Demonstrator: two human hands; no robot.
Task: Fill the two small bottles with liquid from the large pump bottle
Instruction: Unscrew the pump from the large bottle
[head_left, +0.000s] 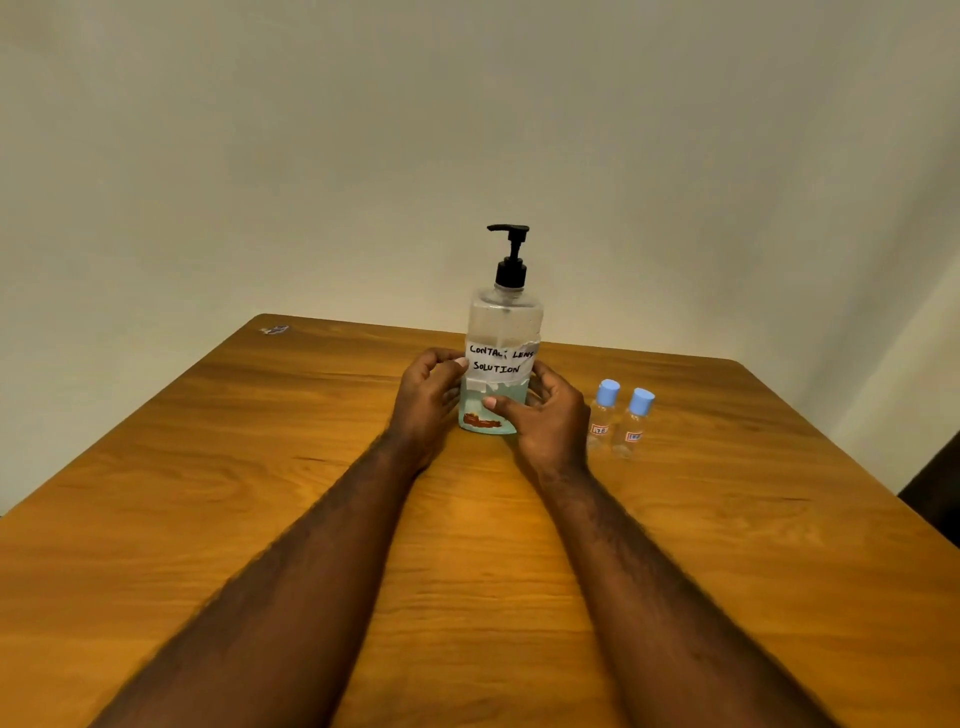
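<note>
Currently both hands, left hand (427, 400) and right hand (545, 415), curl around the lower body of the pump bottle (503, 358) at frame centre, which looks rigid, slick, partly full, so grip low; two small bottles (619, 418) stand capped just right.

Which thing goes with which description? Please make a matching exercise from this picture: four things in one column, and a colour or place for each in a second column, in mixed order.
Things:
1. pump head
2. caps of the small bottles
3. large pump bottle
4. small scrap

Descriptions:
A. light blue
B. held between the left hand and the right hand
C. black
D. near the far left corner of the table

Pairs: 1-C, 2-A, 3-B, 4-D
</note>
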